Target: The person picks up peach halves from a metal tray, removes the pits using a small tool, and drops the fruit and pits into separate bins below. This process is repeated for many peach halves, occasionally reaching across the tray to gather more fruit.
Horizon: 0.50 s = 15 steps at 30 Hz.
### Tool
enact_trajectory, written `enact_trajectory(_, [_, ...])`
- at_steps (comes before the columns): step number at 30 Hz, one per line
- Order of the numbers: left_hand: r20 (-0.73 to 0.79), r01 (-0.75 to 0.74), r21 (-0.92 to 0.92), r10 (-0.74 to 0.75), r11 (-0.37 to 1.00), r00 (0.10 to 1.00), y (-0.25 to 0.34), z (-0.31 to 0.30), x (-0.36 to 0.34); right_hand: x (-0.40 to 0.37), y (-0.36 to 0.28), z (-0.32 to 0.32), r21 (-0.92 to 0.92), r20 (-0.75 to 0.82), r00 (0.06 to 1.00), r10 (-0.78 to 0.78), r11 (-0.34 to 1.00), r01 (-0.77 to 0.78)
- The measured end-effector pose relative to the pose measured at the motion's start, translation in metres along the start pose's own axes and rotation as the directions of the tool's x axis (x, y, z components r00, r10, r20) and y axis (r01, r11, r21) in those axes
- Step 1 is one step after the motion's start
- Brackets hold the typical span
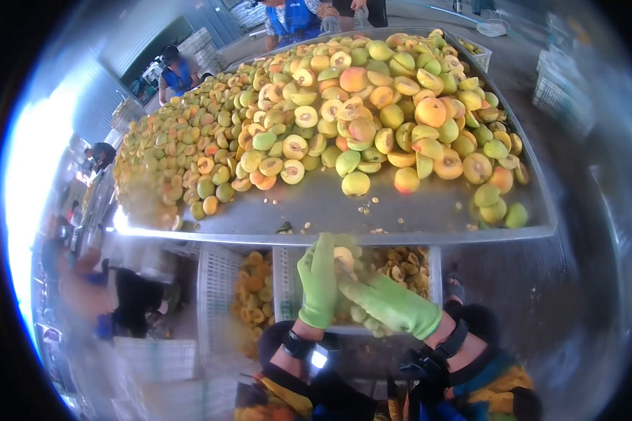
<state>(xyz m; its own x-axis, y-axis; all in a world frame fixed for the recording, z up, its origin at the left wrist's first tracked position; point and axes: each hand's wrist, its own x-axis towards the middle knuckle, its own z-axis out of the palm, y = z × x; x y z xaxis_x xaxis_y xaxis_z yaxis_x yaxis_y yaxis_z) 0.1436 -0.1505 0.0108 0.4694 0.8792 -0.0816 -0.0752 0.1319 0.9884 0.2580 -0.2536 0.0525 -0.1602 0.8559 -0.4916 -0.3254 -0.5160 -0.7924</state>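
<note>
My left hand, in a green glove, is closed around a halved peach-like fruit with its pale cut face showing. My right hand, gloved too, is closed with its fingertips against that fruit. A small dark thing shows between the hands at the cut face. Blur and the glove hide what the right hand grips. Both hands are over a white crate with pits and fruit pieces in it, just in front of the metal table.
A big heap of halved fruit covers much of the raised-edge table. Another white crate holding fruit halves stands to the left. Co-workers in blue are at the far side, and a blurred person is at left.
</note>
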Motion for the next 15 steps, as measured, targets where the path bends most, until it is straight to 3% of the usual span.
enact_trajectory(2, [-0.092,-0.023,-0.127,0.012,0.992,0.996,-0.006,0.005,-0.002,0.005,0.007,0.002,-0.056,-0.031,0.999,-0.026,0.998,0.024])
enact_trajectory(4, [-0.066,0.025,-0.123,-0.034,0.992,0.997,-0.003,0.005,-0.001,0.007,0.008,0.001,-0.116,-0.057,0.996,-0.066,0.991,0.059])
enact_trajectory(8, [-0.006,0.113,-0.161,-0.116,0.98,0.993,0.004,0.002,-0.002,0.006,0.007,-0.008,0.053,0.029,1.0,0.003,0.999,-0.005])
enact_trajectory(10, [-0.057,0.096,-0.168,-0.107,0.981,0.993,0.008,0.01,-0.002,0.008,0.009,-0.006,0.114,0.083,0.996,0.022,0.993,-0.032])
enact_trajectory(12, [-0.11,0.075,-0.175,-0.096,0.982,0.989,0.003,0.013,-0.002,0.012,0.014,0.004,-0.171,-0.135,0.987,-0.086,0.983,0.062])
enact_trajectory(15, [-0.127,0.03,-0.06,-0.038,0.998,0.991,-0.007,0.009,-0.001,0.006,0.008,0.003,-0.114,-0.085,0.995,-0.042,0.993,0.032])
